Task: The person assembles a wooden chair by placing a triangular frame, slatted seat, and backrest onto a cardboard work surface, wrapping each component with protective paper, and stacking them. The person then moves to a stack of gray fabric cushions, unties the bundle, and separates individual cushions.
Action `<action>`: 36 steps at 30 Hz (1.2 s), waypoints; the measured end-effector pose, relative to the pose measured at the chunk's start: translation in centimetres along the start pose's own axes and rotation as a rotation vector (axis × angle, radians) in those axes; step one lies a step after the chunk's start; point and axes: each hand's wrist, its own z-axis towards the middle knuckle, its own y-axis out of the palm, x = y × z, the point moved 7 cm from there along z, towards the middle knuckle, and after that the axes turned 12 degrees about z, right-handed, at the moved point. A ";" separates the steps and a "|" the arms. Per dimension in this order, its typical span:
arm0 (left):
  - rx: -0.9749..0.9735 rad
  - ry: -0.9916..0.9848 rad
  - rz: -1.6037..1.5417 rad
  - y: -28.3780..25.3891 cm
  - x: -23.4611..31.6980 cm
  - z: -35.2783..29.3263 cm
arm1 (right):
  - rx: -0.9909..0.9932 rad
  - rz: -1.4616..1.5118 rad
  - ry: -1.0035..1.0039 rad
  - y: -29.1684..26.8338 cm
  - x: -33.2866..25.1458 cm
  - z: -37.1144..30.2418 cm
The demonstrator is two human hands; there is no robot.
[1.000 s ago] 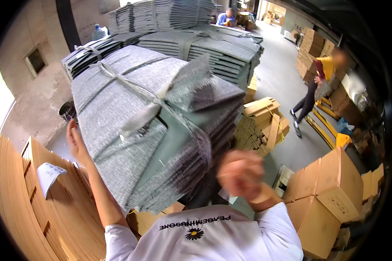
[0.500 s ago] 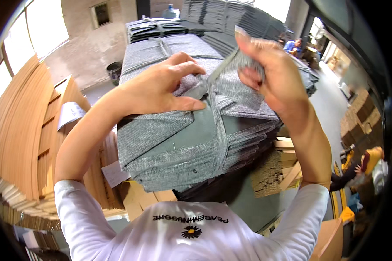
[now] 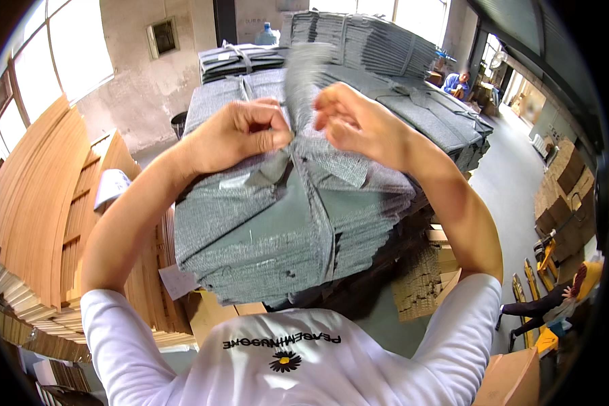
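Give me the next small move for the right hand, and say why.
Probably close the right hand on the loose strip end: it stands up, blurred, beside those fingers, which seem to hold nothing, while the left hand appears to pinch its base on the bundle.

Black letters (image 3: 282, 340) run upside down across the white shirt (image 3: 243, 375), low in the middle of the frame. A white paper (image 3: 111, 189) at the left has marks too small to read.
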 end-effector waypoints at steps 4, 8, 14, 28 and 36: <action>-0.003 -0.056 -0.113 0.5 -0.4 0.0 | 0.026 -0.523 0.107 2.1 -2.9 -2.6; -0.023 0.004 -0.013 -0.1 -0.2 -0.2 | 0.065 -0.693 -0.130 3.9 -3.1 -0.9; -0.016 -0.053 0.123 0.2 1.0 -1.6 | 0.299 0.744 0.297 4.7 -1.4 -0.3; 0.011 0.057 0.420 0.4 1.6 -1.0 | 0.315 1.043 0.319 4.4 -0.5 -3.3; 0.081 0.004 0.218 -0.2 1.4 -0.6 | -0.015 0.137 0.499 -0.8 -0.7 -0.6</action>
